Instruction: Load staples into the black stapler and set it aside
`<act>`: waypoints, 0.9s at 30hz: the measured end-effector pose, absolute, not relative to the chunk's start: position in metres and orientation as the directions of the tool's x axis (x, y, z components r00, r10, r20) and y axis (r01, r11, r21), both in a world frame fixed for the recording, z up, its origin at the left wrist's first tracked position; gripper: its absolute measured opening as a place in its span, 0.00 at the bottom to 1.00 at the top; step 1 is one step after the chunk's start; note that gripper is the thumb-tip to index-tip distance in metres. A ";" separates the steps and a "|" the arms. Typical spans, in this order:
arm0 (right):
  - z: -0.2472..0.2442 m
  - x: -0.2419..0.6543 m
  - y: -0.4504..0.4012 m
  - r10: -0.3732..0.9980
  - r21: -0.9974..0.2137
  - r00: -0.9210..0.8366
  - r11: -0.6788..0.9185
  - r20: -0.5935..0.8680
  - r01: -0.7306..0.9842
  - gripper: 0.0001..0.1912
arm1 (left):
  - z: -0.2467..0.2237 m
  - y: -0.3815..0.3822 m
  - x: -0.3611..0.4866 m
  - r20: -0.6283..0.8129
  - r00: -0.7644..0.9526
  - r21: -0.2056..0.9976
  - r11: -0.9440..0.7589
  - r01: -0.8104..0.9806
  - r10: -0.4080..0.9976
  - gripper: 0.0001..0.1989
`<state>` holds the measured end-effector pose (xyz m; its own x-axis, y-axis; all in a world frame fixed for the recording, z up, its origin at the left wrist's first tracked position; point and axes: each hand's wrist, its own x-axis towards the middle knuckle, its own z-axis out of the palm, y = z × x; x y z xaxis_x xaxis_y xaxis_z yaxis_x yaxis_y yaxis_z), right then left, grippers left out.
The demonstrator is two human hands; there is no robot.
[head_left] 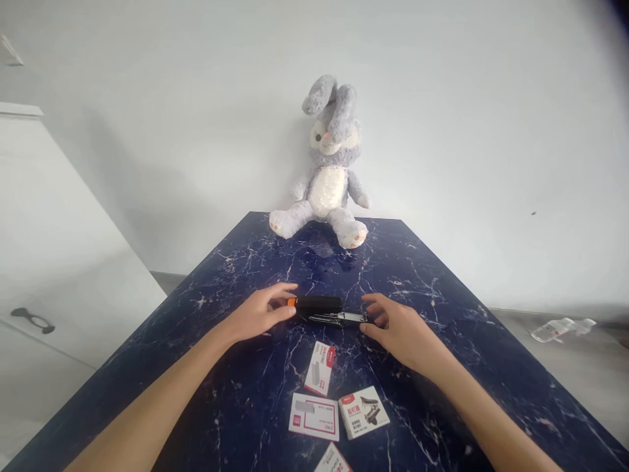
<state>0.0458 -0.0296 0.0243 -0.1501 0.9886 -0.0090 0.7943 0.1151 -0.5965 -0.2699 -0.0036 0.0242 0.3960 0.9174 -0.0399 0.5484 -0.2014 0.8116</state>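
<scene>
A black stapler (pixel 318 305) with an orange end lies on the dark blue marbled table, opened up so that its silver metal staple channel (pixel 346 317) shows. My left hand (pixel 263 310) is at the orange end, the thumb and curled fingers gripping it while the index finger stretches out above. At the other end, my right hand (pixel 388 322) has its thumb and fingers bent around the tip of the channel. Nearer to me lie a small staple box (pixel 320 369), a white box with a red frame (pixel 313 417) and a box with a stapler-like tool pictured (pixel 364 412).
A grey plush rabbit (pixel 328 187) sits at the far edge of the table (pixel 221 262), against the wall. Another small box (pixel 333 460) is cut off at the bottom. A white cabinet (pixel 59 249) stands left; clear plastic bottles (pixel 557 330) lie low at right.
</scene>
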 end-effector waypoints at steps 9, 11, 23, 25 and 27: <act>0.024 -0.003 -0.067 0.968 -0.548 -0.240 0.238 0.068 0.802 0.37 | 0.010 -0.006 -0.260 0.087 0.348 0.582 -0.331 0.742 0.933 0.32; 0.022 -0.010 -0.068 0.958 -0.530 -0.275 0.277 0.085 0.801 0.40 | 0.009 -0.006 -0.259 0.106 0.350 0.581 -0.343 0.738 0.931 0.32; 0.025 -0.009 -0.057 0.944 -0.664 -0.328 0.264 0.030 0.700 0.40 | 0.020 -0.017 -0.238 0.136 0.345 0.605 -0.354 0.713 0.929 0.27; 0.025 -0.006 -0.053 0.960 -0.678 -0.276 0.234 0.048 0.697 0.38 | 0.020 -0.025 -0.227 0.180 0.359 0.600 -0.392 0.698 0.916 0.23; 0.028 0.000 -0.051 0.971 -0.655 -0.227 0.219 0.074 0.723 0.35 | 0.021 -0.034 -0.218 0.164 0.351 0.635 -0.371 0.678 0.922 0.25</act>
<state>0.0004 -0.0507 0.0277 -0.2273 0.9710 0.0736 0.7228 0.2189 -0.6555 -0.2178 -0.0338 0.0214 0.3507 0.9221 0.1638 0.6777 -0.3706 0.6352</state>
